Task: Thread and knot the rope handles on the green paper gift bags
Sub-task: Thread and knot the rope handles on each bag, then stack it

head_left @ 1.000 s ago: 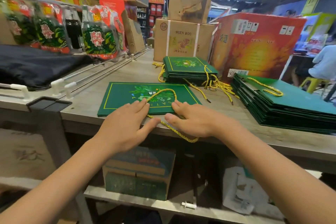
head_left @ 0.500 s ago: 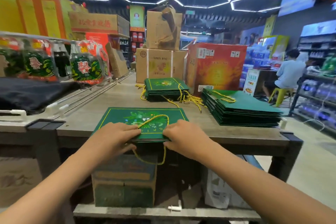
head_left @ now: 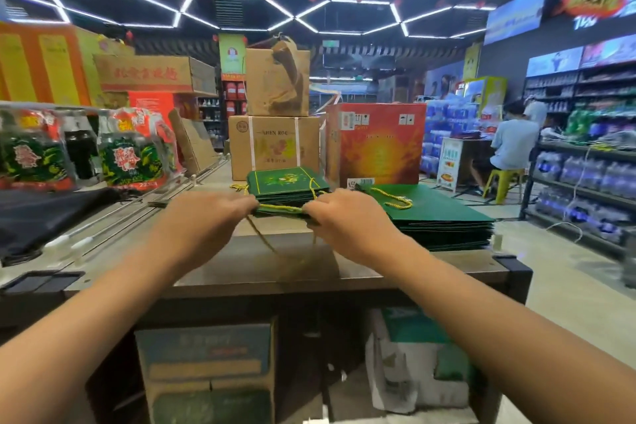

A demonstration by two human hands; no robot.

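bag in hand: green gift bag [head_left: 280, 212] is being held flat and edge-on above the table [head_left: 261, 272], just short of the rear pile, so probably being carried there.
rope: yellow rope handle [head_left: 280, 207] is stretching along the bag edge between both hands; a second loop [head_left: 265, 241] is hanging below, blurred.
left hand [head_left: 206, 217]: fingers are curling round the bag's left end, clamping it.
right hand [head_left: 347, 217]: is pinching the right end likewise, keeping the bag level.
rear pile [head_left: 287, 184]: bags with ropes are lying stacked, seemingly finished.
right pile [head_left: 437, 217]: is sitting well apart, likely to keep batches separate.
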